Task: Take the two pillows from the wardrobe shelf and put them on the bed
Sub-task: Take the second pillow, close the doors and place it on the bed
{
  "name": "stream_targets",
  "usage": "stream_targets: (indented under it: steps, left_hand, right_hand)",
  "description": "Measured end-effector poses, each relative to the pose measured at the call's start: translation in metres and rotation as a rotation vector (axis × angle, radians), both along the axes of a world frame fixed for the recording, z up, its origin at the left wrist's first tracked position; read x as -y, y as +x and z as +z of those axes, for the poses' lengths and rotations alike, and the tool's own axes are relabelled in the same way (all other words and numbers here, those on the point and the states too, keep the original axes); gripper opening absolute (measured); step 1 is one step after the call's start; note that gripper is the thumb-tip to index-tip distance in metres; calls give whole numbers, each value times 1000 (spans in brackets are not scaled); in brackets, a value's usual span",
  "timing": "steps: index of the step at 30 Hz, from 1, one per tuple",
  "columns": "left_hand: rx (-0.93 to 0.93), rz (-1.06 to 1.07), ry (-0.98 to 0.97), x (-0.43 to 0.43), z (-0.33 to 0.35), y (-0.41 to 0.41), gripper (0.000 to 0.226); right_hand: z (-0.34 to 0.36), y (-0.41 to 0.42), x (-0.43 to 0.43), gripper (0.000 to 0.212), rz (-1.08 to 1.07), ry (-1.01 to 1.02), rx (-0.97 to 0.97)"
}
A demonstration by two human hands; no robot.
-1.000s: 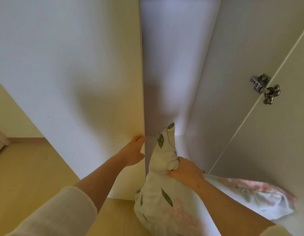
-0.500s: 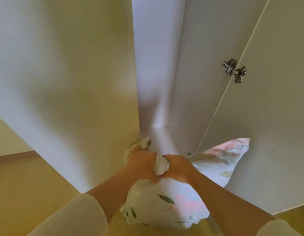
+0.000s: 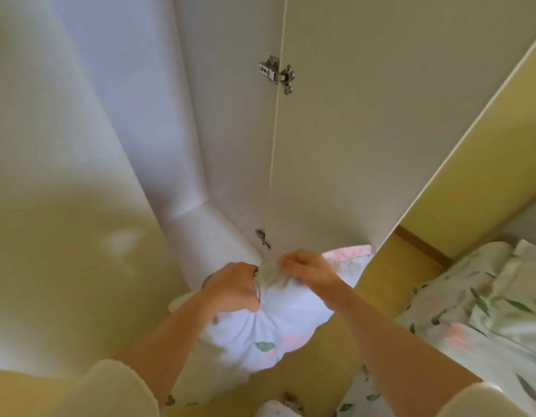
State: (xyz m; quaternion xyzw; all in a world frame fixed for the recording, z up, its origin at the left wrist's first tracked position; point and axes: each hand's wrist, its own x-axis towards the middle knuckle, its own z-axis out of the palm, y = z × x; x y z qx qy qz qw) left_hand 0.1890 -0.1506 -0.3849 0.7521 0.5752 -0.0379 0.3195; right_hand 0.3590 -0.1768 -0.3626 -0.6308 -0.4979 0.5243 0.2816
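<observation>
Fists of the left hand [image 3: 230, 288] and right hand [image 3: 309, 270] clench a bunched corner of the white, leaf-and-blossom-printed fabric pillow [image 3: 275, 326], hanging just off the white wardrobe shelf [image 3: 209, 236]; that thin handful could slip, dropping it short of the floral-sheeted bed [image 3: 486, 311].

Bedroom: wardrobe [image 3: 336, 145], bed [image 3: 486, 311]

I get a single view — the head camera, wide-angle, tilted forward and down. It faces the wardrobe [image 3: 182, 115]'s inner corner at close range — door hinge [image 3: 275, 74] upper centre, the bed [image 3: 486, 311]'s edge at lower right, floor [image 3: 336, 371] along the bottom.
</observation>
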Motion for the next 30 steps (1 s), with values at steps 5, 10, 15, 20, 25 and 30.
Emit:
stream_targets:
  steps: [5, 10, 15, 20, 25, 30]
  left_hand:
    - [-45, -170, -50, 7, -5, 41, 32]
    - [-64, -290, -95, 0, -1, 85, 26]
    - [-22, -300, -127, -8, 1, 123, 33]
    - [30, -214, -140, -20, 1, 140, 37]
    - [104, -79, -120, -25, 3, 141, 37]
    - [125, 4, -85, -23, 8, 133, 40]
  right_hand:
    - [-11, 58, 15, 11, -523, -162, -125]
    - [-9, 103, 18, 14, -713, -253, -164]
    - [6, 149, -4, 61, -777, -50, -143]
    - [25, 176, -31, 72, -626, 183, -178]
    - [35, 176, -46, 39, -710, 282, -331]
    - [28, 159, -41, 40, -772, 282, -335]
